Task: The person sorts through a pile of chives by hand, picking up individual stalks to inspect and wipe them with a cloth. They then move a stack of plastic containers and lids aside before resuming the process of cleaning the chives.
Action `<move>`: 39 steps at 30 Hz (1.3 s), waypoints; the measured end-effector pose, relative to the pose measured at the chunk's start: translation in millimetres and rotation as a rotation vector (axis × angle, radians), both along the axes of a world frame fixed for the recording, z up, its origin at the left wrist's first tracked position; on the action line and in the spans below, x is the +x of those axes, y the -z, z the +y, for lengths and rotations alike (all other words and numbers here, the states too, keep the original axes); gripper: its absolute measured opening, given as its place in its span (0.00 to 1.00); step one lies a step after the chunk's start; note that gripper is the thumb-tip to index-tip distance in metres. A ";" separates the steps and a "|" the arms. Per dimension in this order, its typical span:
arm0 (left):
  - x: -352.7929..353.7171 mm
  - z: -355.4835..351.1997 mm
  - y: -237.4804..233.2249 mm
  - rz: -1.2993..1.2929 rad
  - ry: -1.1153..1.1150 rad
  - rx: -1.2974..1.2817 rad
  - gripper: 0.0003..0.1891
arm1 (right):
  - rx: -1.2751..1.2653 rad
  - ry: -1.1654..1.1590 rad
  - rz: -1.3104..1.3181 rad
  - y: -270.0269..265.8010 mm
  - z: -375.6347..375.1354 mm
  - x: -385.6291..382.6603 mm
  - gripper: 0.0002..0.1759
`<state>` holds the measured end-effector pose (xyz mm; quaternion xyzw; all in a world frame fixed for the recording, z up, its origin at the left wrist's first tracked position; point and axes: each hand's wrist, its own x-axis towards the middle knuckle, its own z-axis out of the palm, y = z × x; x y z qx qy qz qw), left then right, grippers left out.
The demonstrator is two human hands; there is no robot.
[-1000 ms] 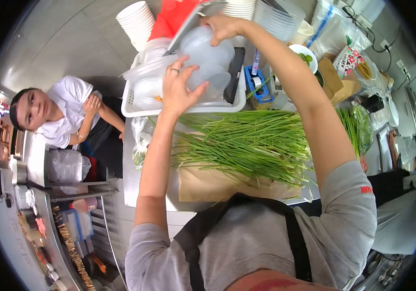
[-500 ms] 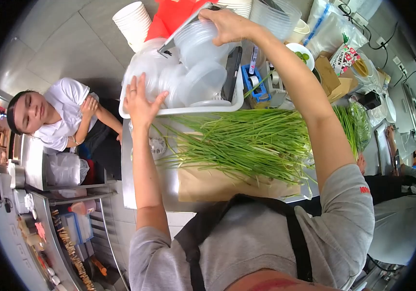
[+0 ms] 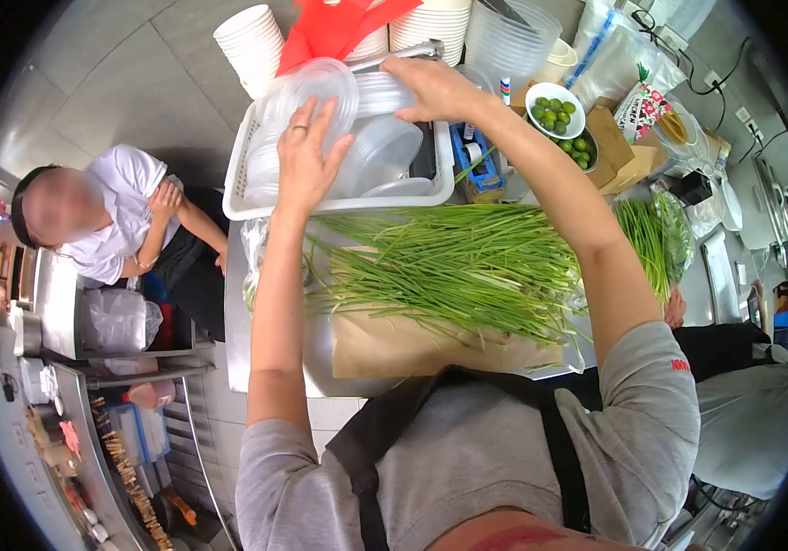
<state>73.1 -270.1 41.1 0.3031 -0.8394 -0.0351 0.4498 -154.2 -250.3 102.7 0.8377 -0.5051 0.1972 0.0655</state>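
Note:
A white basket (image 3: 251, 209) of clear round plastic lids stands at the back of the table. My left hand (image 3: 311, 156) lies spread on a clear lid (image 3: 331, 81) over the basket's left part, fingers apart. At the basket's back right, my right hand (image 3: 435, 89) has its fingers around the edge of a stack of clear lids (image 3: 383, 95). More loose lids (image 3: 385, 147) lie tilted between and below the hands. In front of the basket, long green stalks (image 3: 458, 266) are spread over brown paper (image 3: 394, 354).
White cup stacks (image 3: 251, 46), a red bag (image 3: 334, 32) and clear tubs (image 3: 508, 41) stand behind. A bowl of green citrus (image 3: 554, 111) and a blue tape dispenser (image 3: 478, 165) are at the right. A person in white (image 3: 128, 211) is at the left; another person's hand (image 3: 676, 308) shows at the right.
My left hand has moved right and up onto a lid. The lid stack at my right hand is lower and flatter. The metal-handled tool now lies behind the stack.

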 end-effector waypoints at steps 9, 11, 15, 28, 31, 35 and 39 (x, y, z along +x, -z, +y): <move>3.9 1.6 5.4 -0.054 -0.040 -0.086 0.19 | 0.045 0.112 0.103 10.1 8.7 -28.2 0.40; 9.7 6.6 2.8 0.155 -0.069 -0.016 0.17 | 0.082 0.147 0.046 -1.0 9.8 -34.8 0.38; 11.6 16.8 3.3 0.269 -0.071 -0.068 0.16 | -0.014 0.505 0.018 -25.6 9.5 -42.6 0.29; 9.0 16.0 -2.1 0.181 -0.095 -0.145 0.11 | -0.309 0.479 -0.118 -13.7 -34.4 -48.4 0.08; -7.1 9.5 -16.4 0.244 -0.118 -0.040 0.10 | -0.374 0.451 -0.126 -0.2 -35.5 -56.9 0.08; -36.8 -5.6 -28.6 0.187 -0.101 0.050 0.09 | -0.360 0.509 -0.244 -15.1 -20.0 -41.0 0.08; -44.8 -16.8 -28.1 -0.086 -0.090 0.156 0.13 | -0.230 0.370 -0.085 -15.0 -27.9 -62.2 0.14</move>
